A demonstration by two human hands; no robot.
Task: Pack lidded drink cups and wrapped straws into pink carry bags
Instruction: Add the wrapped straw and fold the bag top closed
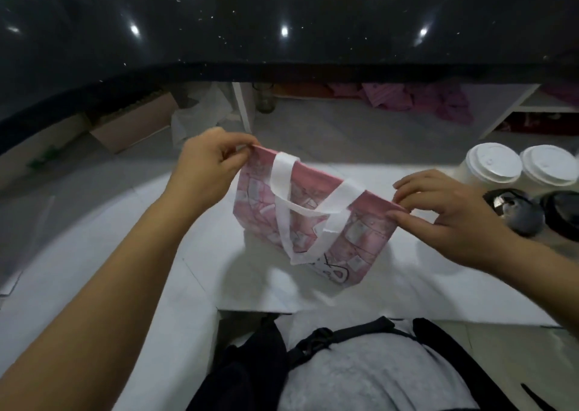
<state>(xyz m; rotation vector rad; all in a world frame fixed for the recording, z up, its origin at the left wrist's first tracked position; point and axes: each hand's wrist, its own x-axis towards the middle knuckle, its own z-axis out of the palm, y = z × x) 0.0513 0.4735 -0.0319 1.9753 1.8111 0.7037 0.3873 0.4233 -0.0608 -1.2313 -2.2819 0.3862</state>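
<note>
Nearest: person's grey shirt (376, 379) with black straps (344, 335), directly below the pink bag (313, 222). Bag sits on the white bench (125, 254), mouth up, not yet spread; two white handles (282, 191) flop over its near face. Left hand (206, 166) pinches the bag's left top corner, thumb against curled fingers. Right hand (445, 219) pinches the right top corner between thumb and forefinger, other fingers loosely spread. Right of the bag: two white-lidded cups (490, 163), two dark-lidded cups (513, 210) just in front of them. Beyond the bag: black counter (282, 19); heap of pink fabric (423, 100) under it
</note>
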